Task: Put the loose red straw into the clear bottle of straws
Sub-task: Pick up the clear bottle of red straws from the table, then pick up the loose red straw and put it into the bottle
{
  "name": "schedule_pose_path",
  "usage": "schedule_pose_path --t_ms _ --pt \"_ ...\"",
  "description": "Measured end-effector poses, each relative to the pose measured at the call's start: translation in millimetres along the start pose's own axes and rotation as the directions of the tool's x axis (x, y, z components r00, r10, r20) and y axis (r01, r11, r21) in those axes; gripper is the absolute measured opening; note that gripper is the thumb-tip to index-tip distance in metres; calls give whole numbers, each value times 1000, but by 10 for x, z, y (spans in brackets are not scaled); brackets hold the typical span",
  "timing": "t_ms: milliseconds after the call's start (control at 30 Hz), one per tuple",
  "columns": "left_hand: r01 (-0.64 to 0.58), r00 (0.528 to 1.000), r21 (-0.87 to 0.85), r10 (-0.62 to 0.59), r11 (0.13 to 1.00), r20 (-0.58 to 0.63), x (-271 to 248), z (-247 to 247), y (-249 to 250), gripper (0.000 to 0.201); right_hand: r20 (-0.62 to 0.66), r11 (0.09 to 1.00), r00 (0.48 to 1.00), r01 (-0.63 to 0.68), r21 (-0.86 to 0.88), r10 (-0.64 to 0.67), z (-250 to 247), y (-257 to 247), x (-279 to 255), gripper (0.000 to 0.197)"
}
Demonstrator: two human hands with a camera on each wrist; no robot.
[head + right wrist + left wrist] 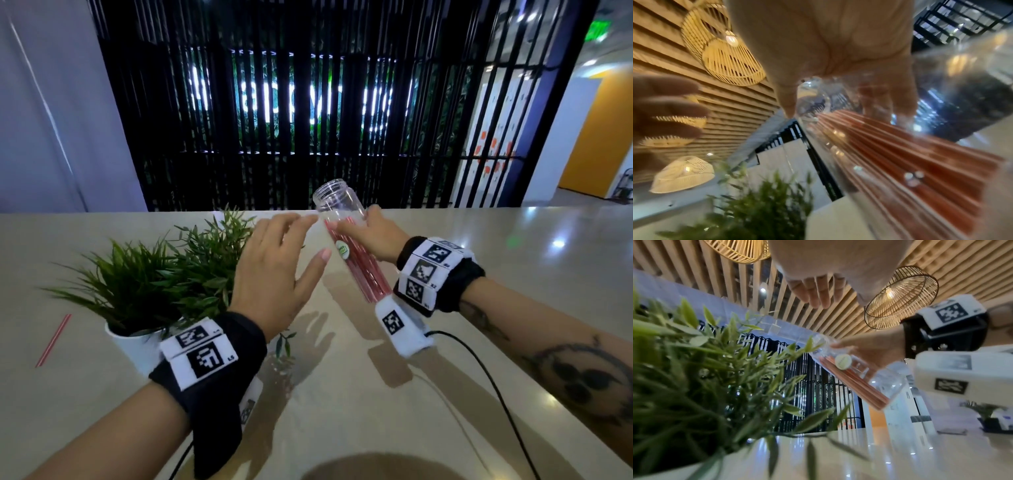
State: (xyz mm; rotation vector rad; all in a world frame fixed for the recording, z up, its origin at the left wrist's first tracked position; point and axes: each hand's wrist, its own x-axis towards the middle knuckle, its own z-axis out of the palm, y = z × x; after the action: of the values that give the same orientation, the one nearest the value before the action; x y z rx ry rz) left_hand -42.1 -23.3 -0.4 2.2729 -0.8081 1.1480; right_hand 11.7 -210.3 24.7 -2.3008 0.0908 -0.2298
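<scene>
My right hand [371, 233] grips the clear bottle [337, 200] around its middle and holds it tilted above the table, open mouth pointing up and away. Several red straws [359, 270] lie inside it, also seen close up as the red straws [910, 154] under my right hand [838, 48]. My left hand [274, 260] hovers just left of the bottle with fingers spread and holds nothing. The loose red straw [53, 340] lies on the table at the far left, beyond the plant. In the left wrist view the bottle [855, 369] hangs right of my left hand's fingers [818, 292].
A potted green plant [161, 277] in a white pot [132, 346] stands between my left hand and the loose straw. The beige table [342, 394] runs to a far edge before a black slatted screen. A black cable [486, 370] trails from my right wrist.
</scene>
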Motion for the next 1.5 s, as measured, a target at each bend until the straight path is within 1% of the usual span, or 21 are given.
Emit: schedule_pose_path --t_ms 100,233,333,467,500,567,600,700,767,833,900,967,1033,1066,1100,1166,1233,1300,1333,1466,1500 --pt "79 996 -74 -75 994 45 -48 -66 186 51 0 990 998 70 119 -70 -99 -305 -169 85" --pt "210 975 -214 -188 954 116 -50 -253 382 63 -18 975 994 106 196 -104 -242 -680 -431 91" --pt "277 959 -370 -231 887 164 -41 -458 567 58 -44 962 995 102 253 -93 -293 -902 -684 78" --pt "286 958 -516 -255 808 133 -108 -721 771 62 -30 929 990 139 344 -137 -275 -1103 -1048 81" --pt "294 955 -525 -269 799 125 -134 -779 783 67 -15 913 986 161 374 -168 -269 -1133 -1146 78" --pt "309 948 -560 -298 769 113 -192 -914 766 68 5 866 970 215 452 -244 -265 -1178 -1325 63" --pt "310 946 -611 -299 728 124 -213 -972 755 63 14 841 963 228 490 -269 -263 -1186 -1384 59" --pt "308 948 -742 -254 596 189 -298 -1178 719 53 74 787 951 204 582 -301 -240 -1267 -1539 74" --pt "322 945 -786 -227 529 234 -344 -1310 706 43 145 727 920 185 661 -365 -196 -1292 -1573 66" --pt "338 939 -819 -217 464 265 -401 -1377 638 37 185 655 894 146 741 -408 -129 -1337 -1592 65" --pt "389 920 -795 -235 466 313 -493 -1440 515 38 183 634 886 147 760 -425 23 -1401 -1598 63" --pt "438 899 -743 -229 507 373 -593 -1479 375 48 143 618 892 174 766 -429 183 -1438 -1596 57" --pt "496 868 -708 -285 502 406 -696 -1556 164 54 116 605 896 190 773 -430 348 -1494 -1595 50" --pt "524 850 -689 -350 500 393 -750 -1594 31 52 103 594 897 195 781 -430 427 -1525 -1589 45" --pt "538 836 -669 -425 513 347 -809 -1635 -116 44 100 583 897 191 790 -430 498 -1562 -1589 42" --pt "571 793 -576 -574 585 202 -923 -1665 -438 26 89 558 898 188 808 -430 639 -1662 -1598 39" --pt "661 712 -438 -693 608 113 -1041 -1633 -809 30 90 543 896 181 820 -434 846 -1790 -1614 33" --pt "752 640 -279 -762 597 98 -1155 -1603 -1180 41 95 532 895 171 830 -436 1096 -1931 -1640 25" --pt "785 611 -199 -786 587 95 -1190 -1611 -1337 42 97 529 896 167 832 -434 1209 -1991 -1654 25" --pt "874 476 64 -876 481 83 -1307 -1710 -1928 35 128 516 886 137 846 -446 1615 -2213 -1686 34" --pt "885 443 117 -892 451 86 -1333 -1724 -2053 34 133 523 886 135 842 -443 1702 -2247 -1675 42"
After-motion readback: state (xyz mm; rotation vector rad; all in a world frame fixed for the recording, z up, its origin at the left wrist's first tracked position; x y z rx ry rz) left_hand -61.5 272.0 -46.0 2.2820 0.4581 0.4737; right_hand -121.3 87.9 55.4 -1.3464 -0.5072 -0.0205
